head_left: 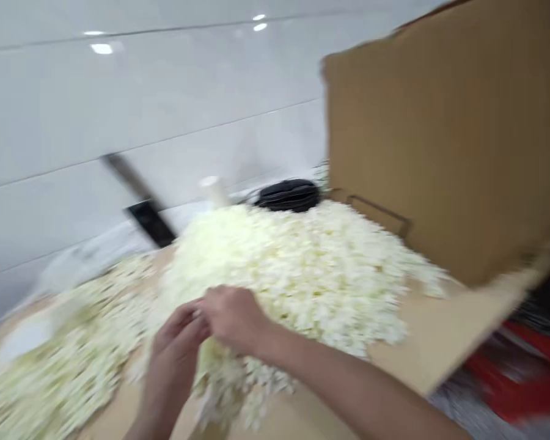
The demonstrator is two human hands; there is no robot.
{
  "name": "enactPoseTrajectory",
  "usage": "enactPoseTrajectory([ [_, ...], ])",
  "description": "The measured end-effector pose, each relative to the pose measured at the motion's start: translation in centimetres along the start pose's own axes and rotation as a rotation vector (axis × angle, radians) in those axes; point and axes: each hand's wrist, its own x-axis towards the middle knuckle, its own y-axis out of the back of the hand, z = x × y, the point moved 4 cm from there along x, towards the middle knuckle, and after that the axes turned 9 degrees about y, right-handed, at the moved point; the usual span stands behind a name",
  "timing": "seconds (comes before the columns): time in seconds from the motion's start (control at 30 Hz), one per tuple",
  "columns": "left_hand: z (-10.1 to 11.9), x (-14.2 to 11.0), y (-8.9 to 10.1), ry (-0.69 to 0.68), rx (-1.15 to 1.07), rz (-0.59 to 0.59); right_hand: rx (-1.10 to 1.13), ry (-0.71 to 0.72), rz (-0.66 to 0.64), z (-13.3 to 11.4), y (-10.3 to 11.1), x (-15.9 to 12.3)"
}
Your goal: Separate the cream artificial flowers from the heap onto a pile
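Left hand (178,336) and right hand (231,318) are meeting over the near side of the white blossom pile (311,275), fingers curling; cannot tell how tightly the grip is closing or what it is holding. Risk: right forearm (339,376), resting low, could be scattering loose blossoms.

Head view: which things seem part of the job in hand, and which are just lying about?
Likely part of the job:
left hand and right hand, meeting over the pieces
heaped small white pieces
similar pieces spread at left

Seemingly just lying about:
black pouch-like item
brown cardboard
white cylinder
blurred dark object
red item, lower right
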Motion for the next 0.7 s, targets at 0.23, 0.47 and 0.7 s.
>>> enactPoseTrajectory([
  [0.23,-0.7,0.4,1.9,0.047,-0.156,0.046,0.445,-0.128,0.123,1.3,-0.2,-0.1],
  [0.47,-0.8,-1.3,3.0,0.078,-0.138,-0.081,0.645,-0.198,-0.041,1.4,-2.2,-0.7],
  [0.7,-1.5,-1.2,4.3,0.237,-0.241,-0.178,0.701,-0.256,-0.072,0.7,-2.8,-0.4],
])
